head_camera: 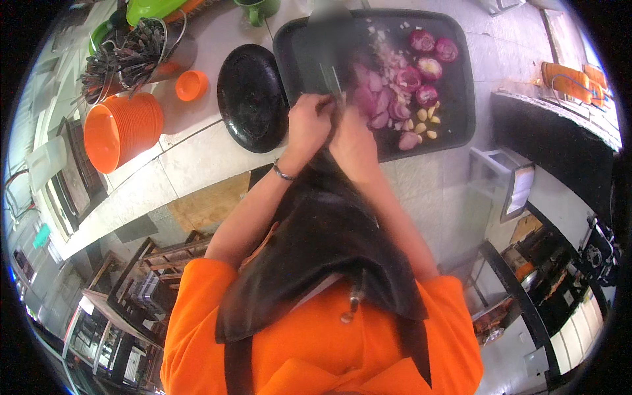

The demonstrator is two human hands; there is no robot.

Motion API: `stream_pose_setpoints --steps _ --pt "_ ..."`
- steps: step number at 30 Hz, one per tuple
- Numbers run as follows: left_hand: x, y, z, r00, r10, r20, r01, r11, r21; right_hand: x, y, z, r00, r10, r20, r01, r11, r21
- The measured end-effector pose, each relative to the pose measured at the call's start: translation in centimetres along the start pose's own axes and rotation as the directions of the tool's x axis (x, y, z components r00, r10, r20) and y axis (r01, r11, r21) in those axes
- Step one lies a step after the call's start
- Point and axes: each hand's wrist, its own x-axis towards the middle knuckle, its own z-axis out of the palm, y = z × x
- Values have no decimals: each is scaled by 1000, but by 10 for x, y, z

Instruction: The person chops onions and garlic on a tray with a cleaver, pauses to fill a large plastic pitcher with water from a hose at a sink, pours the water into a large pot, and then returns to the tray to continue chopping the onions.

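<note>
My left hand (310, 121) is over the near edge of a black tray (301, 59), its fingers curled inward; what they hold, if anything, is hidden. Close against it on the right, my right hand (353, 138) is closed and blurred. A thin knife blade (334, 79) points away from the right hand, its handle covered by the fingers. Just right of the hands lie purple onion slices (377, 101) and chopped onion (387, 54). Peeled red onions (408, 77) and several garlic cloves (421, 116) sit farther right on the tray.
Left of the tray is a black oval plate (253, 98). Beyond it are a small orange bowl (191, 85), a stack of orange bowls (123, 131) and containers of cutlery (140, 52). A green mug (256, 11) stands at the back. The counter's near edge (197, 148) runs before me.
</note>
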Motion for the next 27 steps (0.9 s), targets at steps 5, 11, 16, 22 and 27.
stream_pose_setpoints --steps 5,11,16,22,27 --pt "-1 0 -1 999 -37 -13 37 999 9 14 1 -20 998 -63 -15 63 998 9" --pt "-5 -8 2 999 -4 -36 2 999 -51 -27 -10 -32 997 54 60 -52 998 -27" --pt "-6 -8 5 999 -4 -44 1 999 -47 -25 -3 -11 999 28 47 -29 999 34" --pt "-1 1 3 1000 -11 8 11 1000 -3 27 9 -7 998 -45 -44 51 989 141" --pt "-8 3 31 930 364 -56 -360 930 72 23 21 -89 995 97 -11 -90 953 289"
